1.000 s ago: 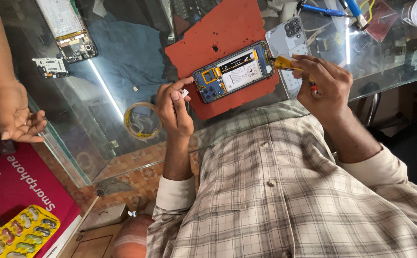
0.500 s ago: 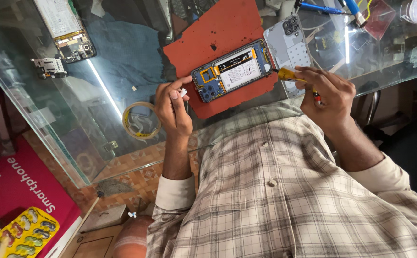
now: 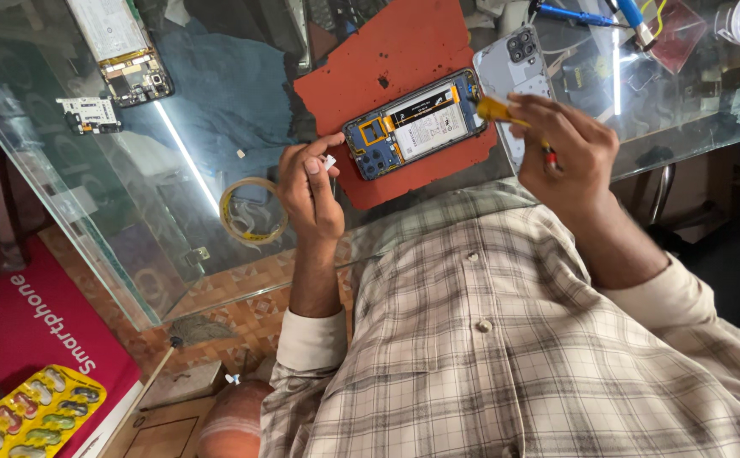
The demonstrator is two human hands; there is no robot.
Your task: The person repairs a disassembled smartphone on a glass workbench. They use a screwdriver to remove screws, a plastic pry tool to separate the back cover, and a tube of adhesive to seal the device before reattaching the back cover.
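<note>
An opened smartphone, its battery and blue inner frame showing, lies on a red mat on the glass counter. My right hand grips a yellow-handled tool whose yellow end touches the phone's right edge; a red bit sticks out below my fingers. My left hand is just left of the phone and pinches a tiny white piece between thumb and forefinger. The phone's grey back cover lies beside the mat, partly under my right hand.
A second stripped phone and a small circuit board lie at the far left of the glass counter. A tape roll is near my left hand. Blue tools lie top right. A red box and a yellow blister pack are lower left.
Another person's hand at the left edge has left the view. My right hand with the tool has shifted slightly at the phone's right edge. My left hand keeps its pinch.
</note>
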